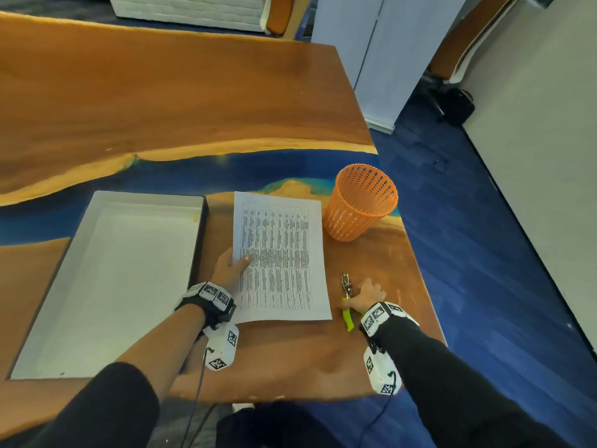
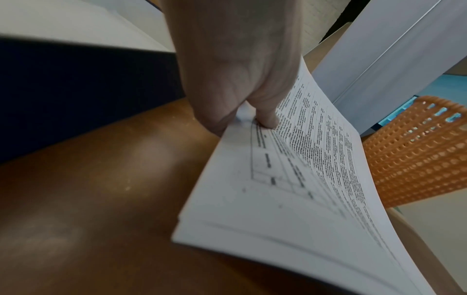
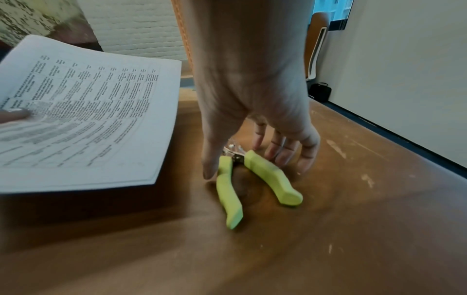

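A stack of printed sheets (image 1: 281, 253) with a table of text lies just right of the table's middle. My left hand (image 1: 239, 261) pinches its left edge, thumb on top and fingers underneath. The left wrist view shows the stack (image 2: 290, 189) lifted off the wood in that hand (image 2: 242, 119). Right of the paper, green-handled pliers (image 1: 347, 313) lie on the table, handles spread. My right hand (image 1: 361, 295) reaches down over them. In the right wrist view its thumb touches the left handle of the pliers (image 3: 228, 195) and its fingers touch the right one, fairly straight.
An empty orange mesh basket (image 1: 361, 202) stands behind the paper near the table's right edge. A shallow white box (image 1: 129, 286) lies left of the paper. The wooden table (image 1: 193, 92) with a blue resin strip stretches away. Blue floor lies to the right.
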{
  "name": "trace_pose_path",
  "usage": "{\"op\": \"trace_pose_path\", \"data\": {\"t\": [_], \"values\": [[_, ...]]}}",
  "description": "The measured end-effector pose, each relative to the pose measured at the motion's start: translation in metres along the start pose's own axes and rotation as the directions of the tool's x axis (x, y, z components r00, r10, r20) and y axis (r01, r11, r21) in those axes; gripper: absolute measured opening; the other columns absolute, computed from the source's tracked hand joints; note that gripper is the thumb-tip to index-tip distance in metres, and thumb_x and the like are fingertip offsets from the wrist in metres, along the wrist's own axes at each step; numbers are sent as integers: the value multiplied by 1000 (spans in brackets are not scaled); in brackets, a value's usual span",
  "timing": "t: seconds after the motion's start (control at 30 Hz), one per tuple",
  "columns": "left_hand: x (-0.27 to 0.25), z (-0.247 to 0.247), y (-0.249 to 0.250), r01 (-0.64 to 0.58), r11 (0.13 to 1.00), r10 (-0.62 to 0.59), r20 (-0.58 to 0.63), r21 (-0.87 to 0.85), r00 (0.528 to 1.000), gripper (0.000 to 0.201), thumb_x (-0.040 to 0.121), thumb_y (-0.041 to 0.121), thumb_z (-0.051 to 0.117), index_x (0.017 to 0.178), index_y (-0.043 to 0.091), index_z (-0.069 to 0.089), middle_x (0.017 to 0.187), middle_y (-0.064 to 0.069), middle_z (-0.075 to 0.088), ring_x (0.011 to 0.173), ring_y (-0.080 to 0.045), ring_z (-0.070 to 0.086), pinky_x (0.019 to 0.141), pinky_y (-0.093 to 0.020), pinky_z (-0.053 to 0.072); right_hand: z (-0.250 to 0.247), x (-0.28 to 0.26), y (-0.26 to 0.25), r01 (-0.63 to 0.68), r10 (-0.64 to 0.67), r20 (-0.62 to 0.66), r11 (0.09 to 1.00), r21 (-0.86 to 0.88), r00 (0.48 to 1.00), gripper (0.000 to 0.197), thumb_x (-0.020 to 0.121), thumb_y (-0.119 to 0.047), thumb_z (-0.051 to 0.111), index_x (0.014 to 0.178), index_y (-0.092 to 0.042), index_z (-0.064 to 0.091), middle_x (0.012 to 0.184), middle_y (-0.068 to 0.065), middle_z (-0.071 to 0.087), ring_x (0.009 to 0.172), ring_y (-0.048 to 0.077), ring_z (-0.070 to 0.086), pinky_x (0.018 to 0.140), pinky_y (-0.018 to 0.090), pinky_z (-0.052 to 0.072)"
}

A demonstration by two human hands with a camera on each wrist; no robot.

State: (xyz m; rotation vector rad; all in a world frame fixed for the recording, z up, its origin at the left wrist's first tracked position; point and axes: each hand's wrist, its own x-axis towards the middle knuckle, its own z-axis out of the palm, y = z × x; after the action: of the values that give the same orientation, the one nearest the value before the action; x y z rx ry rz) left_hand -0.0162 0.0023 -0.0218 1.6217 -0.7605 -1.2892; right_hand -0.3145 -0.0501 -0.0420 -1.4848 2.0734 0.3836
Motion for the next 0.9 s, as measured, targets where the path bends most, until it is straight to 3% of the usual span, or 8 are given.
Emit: {"op": "trace_pose_path", "data": {"t": [0.17,0.3,0.4,0.53,0.67,0.77,0.83,0.9], "values": [[-7,5,-3,19,1000,-19,14,5,1000,35,96,9,51,130,4,50,117,-12,63,100,-25,62,87,-35,50,9,-9,1,-10,11,-27,1000,26,1000,95,64,-40,83,135,-6,31,135,17,42,125,35,41,104,40,35],[-10,2,-4,20,999,-20,12,26,1000,35,96,10,52,130,4,51,120,-16,64,103,-30,64,89,-43,53,11,-15,0,3,-3,-18,1000,18,1000,85,72,-37,76,136,-8,29,134,17,40,122,37,40,98,40,38],[-10,0,-4,14,1000,-14,6,17,1000,36,96,11,51,132,5,49,120,-15,64,99,-27,65,77,-31,54,13,-20,-2,-4,4,5,999,44,1000,78,75,-38,71,136,-13,29,133,17,36,120,39,39,93,43,41],[-9,-5,1,-19,1000,20,-21,10,1000,36,96,9,50,132,4,48,118,-10,62,87,-12,65,66,-17,54,16,-29,-13,5,-2,-23,992,126,1000,65,82,-40,62,132,-9,33,133,17,31,114,42,43,91,42,42],[0,-19,13,-68,998,67,-100,-5,993,36,96,8,50,132,3,49,128,-18,59,109,-29,61,88,-38,51,12,-34,-36,37,-50,23,920,391,998,54,90,-35,49,132,-4,35,134,20,36,116,41,46,97,41,39],[10,-35,26,-106,994,106,-208,11,972,37,95,9,52,132,2,50,128,-19,59,115,-32,59,97,-46,49,9,-42,-55,97,-143,30,797,596,989,34,92,-27,44,116,-3,41,120,20,51,98,31,50,81,34,40],[17,-46,33,-133,991,137,-264,33,955,38,95,10,53,132,0,50,128,-20,59,116,-34,58,99,-50,47,6,-52,-68,160,-230,22,740,653,973,20,93,-25,43,104,-8,42,105,16,53,86,26,48,63,30,37],[23,-58,42,-159,985,170,-305,61,937,38,95,11,53,131,-2,50,129,-21,58,117,-36,57,99,-50,47,5,-61,-83,249,-342,6,696,673,940,16,91,-26,48,99,-12,45,94,9,56,80,23,52,55,25,37]]}}
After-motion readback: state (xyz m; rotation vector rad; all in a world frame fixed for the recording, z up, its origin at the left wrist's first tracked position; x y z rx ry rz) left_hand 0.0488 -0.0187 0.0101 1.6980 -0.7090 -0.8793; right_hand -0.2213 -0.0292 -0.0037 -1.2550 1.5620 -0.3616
